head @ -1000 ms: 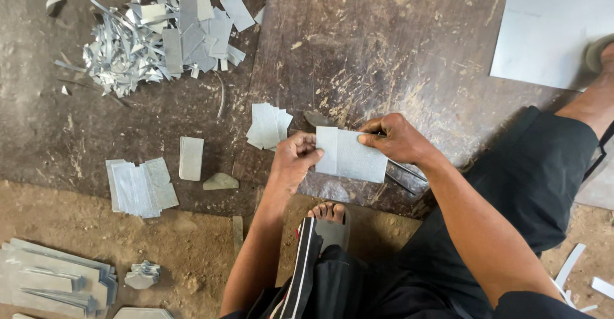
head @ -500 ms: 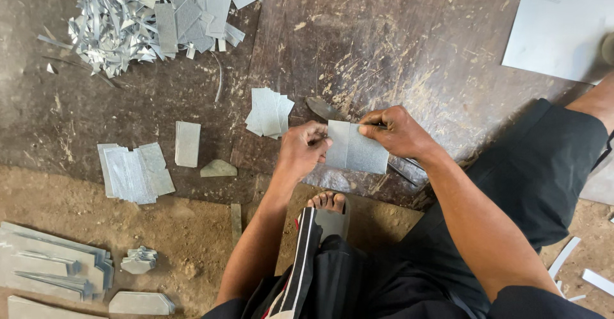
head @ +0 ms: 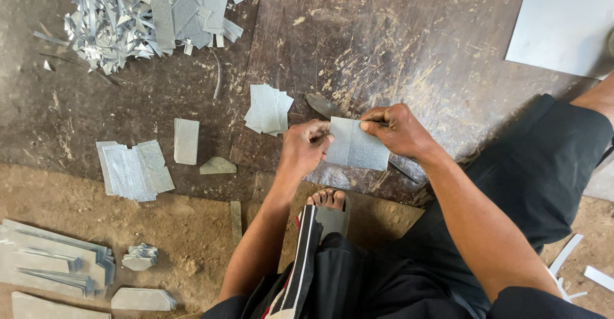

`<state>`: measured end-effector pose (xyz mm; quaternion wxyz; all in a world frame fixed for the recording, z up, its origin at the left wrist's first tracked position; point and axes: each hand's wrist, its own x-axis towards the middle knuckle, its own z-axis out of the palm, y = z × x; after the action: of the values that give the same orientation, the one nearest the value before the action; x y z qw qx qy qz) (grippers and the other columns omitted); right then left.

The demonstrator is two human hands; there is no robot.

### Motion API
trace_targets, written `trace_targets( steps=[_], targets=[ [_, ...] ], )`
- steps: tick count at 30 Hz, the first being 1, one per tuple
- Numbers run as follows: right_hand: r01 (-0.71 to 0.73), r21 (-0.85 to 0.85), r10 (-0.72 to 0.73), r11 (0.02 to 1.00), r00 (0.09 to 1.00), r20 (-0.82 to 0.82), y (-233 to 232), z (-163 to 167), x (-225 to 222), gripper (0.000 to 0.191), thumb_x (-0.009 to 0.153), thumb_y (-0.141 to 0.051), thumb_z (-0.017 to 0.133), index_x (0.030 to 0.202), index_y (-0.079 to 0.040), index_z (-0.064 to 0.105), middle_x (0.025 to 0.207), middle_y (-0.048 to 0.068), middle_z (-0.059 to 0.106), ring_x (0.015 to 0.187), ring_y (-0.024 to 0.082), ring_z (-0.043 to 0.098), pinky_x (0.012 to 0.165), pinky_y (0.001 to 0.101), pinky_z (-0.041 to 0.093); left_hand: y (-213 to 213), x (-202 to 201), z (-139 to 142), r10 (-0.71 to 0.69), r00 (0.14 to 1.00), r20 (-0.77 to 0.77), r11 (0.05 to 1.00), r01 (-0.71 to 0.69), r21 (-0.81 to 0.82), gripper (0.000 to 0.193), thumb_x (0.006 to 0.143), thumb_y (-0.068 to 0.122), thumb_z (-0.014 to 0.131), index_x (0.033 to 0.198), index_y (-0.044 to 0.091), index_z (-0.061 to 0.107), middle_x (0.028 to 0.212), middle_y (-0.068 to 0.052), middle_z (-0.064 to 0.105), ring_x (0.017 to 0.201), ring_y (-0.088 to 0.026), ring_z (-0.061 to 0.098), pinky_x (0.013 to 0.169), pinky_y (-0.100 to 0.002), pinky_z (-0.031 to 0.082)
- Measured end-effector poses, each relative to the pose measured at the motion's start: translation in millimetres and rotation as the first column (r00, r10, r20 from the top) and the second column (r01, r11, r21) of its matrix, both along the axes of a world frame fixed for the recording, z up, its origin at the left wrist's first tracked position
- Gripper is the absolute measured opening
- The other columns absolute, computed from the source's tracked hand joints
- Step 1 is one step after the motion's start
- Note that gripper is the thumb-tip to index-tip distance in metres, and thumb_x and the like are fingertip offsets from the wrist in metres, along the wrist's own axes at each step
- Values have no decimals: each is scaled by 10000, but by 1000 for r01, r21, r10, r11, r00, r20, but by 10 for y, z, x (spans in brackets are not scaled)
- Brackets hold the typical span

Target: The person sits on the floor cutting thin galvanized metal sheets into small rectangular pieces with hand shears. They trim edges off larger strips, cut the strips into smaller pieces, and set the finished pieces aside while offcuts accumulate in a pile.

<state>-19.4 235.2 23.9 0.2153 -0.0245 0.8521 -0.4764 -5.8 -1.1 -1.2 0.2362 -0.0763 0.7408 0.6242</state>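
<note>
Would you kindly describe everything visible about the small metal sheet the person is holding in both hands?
The small metal sheet is a thin, flat, roughly rectangular piece of dull grey, slightly speckled metal. It is held just above the scratched dark board, about level, near the person's sandalled foot. The left hand pinches its left edge; the right hand grips its upper right corner while holding a slim dark tool against it. No bends show.
</note>
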Motion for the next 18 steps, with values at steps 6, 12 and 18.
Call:
trace_targets(
  steps=[6,12,18],
  targets=[
    [207,-15,-205,978,976,68,195,-134,109,302,964,-243,704,1180,-35,739,1102,87,761,950,190,715,771,356,602,-37,37,-110,89,984,152,996,-88,-15,193,882,15,700,1074,2,711,848,-17,740,548,-92,646,456,-261,562],
    [56,635,93,770,975,-200,415,-381,899,578,731,-424,863,1001,39,647,1122,209,641,996,384,662,802,487,577,-295,-19,-396,409,911,58,872,-408,270,56,932,-50,665,979,-25,649,775,-72,677,586,-109,616,477,-271,496],
    [-129,574,257,809,955,-146,465,-847,1143,286,756,-290,794,719,-24,696,889,132,641,864,392,659,760,511,543,-340,-157,-431,499,864,70,803,-491,337,55,957,-21,637,1011,-14,626,819,-63,681,625,-109,633,508,-276,525]
  ],
)
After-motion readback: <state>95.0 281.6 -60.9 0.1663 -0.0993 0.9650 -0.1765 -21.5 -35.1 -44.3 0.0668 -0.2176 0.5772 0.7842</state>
